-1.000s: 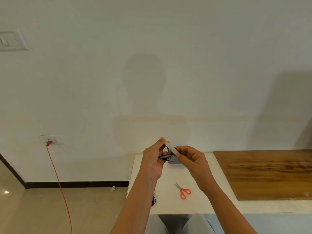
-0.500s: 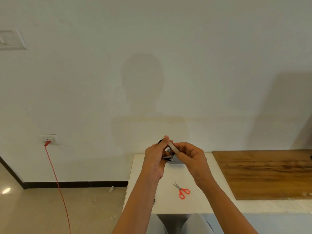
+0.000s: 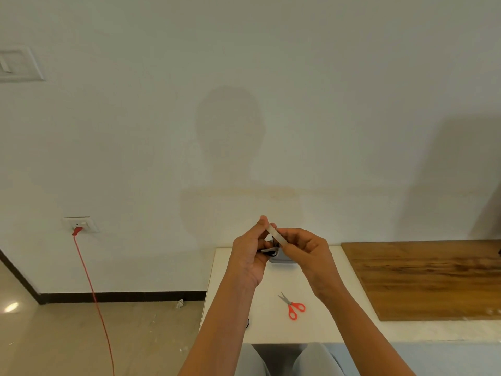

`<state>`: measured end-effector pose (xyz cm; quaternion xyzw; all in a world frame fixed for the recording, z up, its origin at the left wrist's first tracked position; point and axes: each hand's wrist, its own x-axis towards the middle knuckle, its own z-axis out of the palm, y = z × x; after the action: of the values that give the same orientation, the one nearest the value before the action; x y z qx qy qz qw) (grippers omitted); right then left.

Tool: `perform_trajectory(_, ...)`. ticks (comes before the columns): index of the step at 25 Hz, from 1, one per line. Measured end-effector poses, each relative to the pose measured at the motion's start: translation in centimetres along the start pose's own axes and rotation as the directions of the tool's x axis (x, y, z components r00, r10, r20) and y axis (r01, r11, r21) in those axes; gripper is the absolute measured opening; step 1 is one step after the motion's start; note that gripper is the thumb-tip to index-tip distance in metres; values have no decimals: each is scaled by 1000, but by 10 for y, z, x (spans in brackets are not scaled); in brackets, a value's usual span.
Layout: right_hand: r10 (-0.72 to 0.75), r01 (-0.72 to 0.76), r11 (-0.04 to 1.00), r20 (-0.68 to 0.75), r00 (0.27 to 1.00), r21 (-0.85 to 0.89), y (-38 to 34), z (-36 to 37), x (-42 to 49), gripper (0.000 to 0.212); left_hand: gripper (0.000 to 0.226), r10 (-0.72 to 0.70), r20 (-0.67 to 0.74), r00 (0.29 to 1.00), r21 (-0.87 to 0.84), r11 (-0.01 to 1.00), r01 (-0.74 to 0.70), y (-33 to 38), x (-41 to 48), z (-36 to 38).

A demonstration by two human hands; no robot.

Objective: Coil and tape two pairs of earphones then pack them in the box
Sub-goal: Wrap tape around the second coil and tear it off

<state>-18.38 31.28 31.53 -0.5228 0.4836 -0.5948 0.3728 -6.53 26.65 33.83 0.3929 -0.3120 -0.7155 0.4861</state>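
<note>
My left hand (image 3: 250, 249) grips a small coil of black earphones (image 3: 269, 251), held above the white table (image 3: 271, 324). A strip of pale tape (image 3: 276, 236) runs from my left fingertips to my right hand (image 3: 306, 246), which pinches its lower end. Right behind the hands a grey box (image 3: 283, 259) sits on the table, mostly hidden. A bit of black cable (image 3: 247, 322) shows at the table's left edge beside my left forearm.
Red-handled scissors (image 3: 292, 308) lie on the table in front of the hands. A wooden board (image 3: 431, 278) covers the table's right part. A red cable (image 3: 92, 294) hangs from a wall socket (image 3: 80, 224) at the left. My knees are below the table edge.
Both hands have stayed together above the box. The tape strip has shifted slightly upward and my left fingertips have risen a little along it.
</note>
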Motion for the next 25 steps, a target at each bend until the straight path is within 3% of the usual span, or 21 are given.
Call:
perform_trajectory(3, -10, 11, 1000, 49, 999, -11, 0, -6, -1, 43, 26, -40, 20, 999, -31, 999, 40, 5, -1, -2)
perform_trajectory(8, 1, 0, 1000, -39, 999, 17, 0, -6, 1, 19, 35, -69, 80, 994, -56, 996, 73, 5, 5, -6)
perform_trajectory(11, 8, -5, 1000, -108, 994, 25, 1, -3, 5, 15, 38, -10, 36, 999, 21, 1000, 9, 0, 2, -2)
perform_trajectory(15, 42, -34, 997, -123, 992, 65, -1, -3, 9, 7, 31, 65, -23, 998, 180, 982, -60, -9, -5, 1)
perform_trajectory(21, 75, -67, 994, -92, 993, 82, 6, -2, 6, 17, 27, 59, -29, 998, 126, 991, -55, -9, -7, 1)
perform_trajectory(25, 99, -89, 993, -119, 988, 83, 2, 1, 7, 5, 21, 48, -16, 999, 131, 990, -45, -11, -8, 3)
